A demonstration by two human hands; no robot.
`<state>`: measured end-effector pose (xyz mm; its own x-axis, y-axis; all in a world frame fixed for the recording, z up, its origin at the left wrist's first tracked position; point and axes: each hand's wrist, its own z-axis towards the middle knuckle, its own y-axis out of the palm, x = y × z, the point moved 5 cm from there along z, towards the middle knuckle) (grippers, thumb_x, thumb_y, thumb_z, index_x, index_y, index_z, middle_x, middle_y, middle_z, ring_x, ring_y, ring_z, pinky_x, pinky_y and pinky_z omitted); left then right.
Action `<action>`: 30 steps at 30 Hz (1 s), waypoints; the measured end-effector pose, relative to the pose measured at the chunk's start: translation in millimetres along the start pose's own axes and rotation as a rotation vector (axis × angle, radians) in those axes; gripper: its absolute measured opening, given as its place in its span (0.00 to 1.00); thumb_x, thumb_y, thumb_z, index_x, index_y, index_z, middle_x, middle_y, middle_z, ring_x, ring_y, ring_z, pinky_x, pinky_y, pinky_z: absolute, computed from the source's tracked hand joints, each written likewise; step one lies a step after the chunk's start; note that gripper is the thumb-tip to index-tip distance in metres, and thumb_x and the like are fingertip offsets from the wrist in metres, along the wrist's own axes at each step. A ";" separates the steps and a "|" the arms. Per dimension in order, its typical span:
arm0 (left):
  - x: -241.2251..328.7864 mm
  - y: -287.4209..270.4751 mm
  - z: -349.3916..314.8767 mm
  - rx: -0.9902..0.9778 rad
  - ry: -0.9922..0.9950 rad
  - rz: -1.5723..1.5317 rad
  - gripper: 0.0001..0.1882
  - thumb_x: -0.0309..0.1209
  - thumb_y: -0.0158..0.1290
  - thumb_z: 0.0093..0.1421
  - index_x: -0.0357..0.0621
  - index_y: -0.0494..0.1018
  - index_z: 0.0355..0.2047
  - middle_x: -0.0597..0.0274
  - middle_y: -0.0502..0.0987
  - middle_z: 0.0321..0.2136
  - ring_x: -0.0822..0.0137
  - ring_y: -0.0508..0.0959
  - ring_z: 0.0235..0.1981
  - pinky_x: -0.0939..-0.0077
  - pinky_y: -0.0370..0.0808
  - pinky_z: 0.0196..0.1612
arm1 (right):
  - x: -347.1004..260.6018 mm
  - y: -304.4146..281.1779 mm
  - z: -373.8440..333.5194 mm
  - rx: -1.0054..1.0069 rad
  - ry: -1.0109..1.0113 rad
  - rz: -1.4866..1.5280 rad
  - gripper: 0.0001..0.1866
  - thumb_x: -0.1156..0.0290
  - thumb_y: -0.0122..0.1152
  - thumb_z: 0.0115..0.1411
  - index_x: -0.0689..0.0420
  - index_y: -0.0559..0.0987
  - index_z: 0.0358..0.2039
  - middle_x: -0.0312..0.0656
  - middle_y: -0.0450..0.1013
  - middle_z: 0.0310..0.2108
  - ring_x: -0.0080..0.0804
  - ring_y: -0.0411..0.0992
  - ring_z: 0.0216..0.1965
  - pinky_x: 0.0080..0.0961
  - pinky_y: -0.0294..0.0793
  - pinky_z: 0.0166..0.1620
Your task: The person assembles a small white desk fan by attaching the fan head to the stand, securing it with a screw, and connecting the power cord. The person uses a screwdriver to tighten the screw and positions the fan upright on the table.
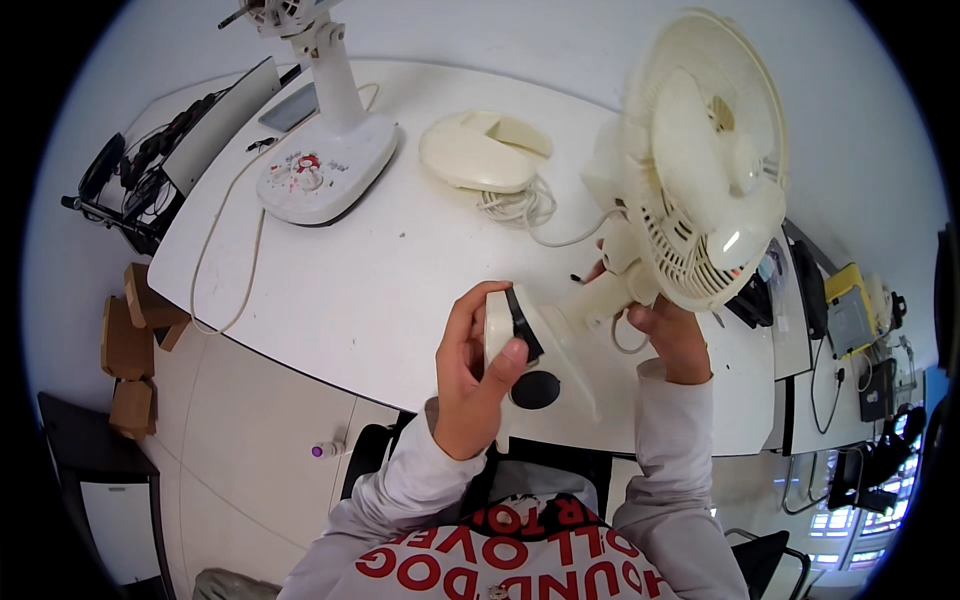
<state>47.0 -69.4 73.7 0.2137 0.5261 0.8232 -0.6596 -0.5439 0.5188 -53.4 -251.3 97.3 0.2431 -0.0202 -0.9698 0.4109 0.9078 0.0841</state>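
A cream desk fan (585, 318) lies tilted across my hands above the table's near side, its caged head (690, 205) up to the right and its base toward me. My left hand (468, 390) is closed on the edge of the base, thumb beside a black strip and above a dark round patch. Around the fan's neck, just below the cage, my right hand (676, 338) is closed; some of its fingers are hidden behind the neck. A pale cord loops beneath that hand. Farther back lies a cream rounded piece with a notch (478, 155), next to a coiled cord (520, 203).
Another white fan (335, 170) with a printed base stands at the table's back left, its cord (232, 235) trailing over the left edge. Cardboard boxes (130, 350) sit on the floor at left. A small purple-capped bottle (327, 450) is on the floor. At right stands a yellow case (848, 310).
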 end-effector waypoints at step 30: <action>-32.3 9.4 4.7 0.029 -0.156 -0.320 0.23 0.35 0.49 0.61 0.33 0.61 0.52 0.58 0.73 0.41 0.71 0.74 0.41 0.79 0.71 0.44 | -72.4 100.9 -17.4 0.322 -0.604 -1.109 0.12 0.76 0.63 0.48 0.58 0.78 0.36 0.37 0.69 0.29 0.27 0.70 0.22 0.19 0.69 0.24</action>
<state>37.2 -94.6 53.1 0.5151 0.5674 0.6424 -0.5216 -0.3872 0.7602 -44.8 -150.9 171.9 -0.0397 -0.9501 -0.3095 0.8171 0.1474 -0.5574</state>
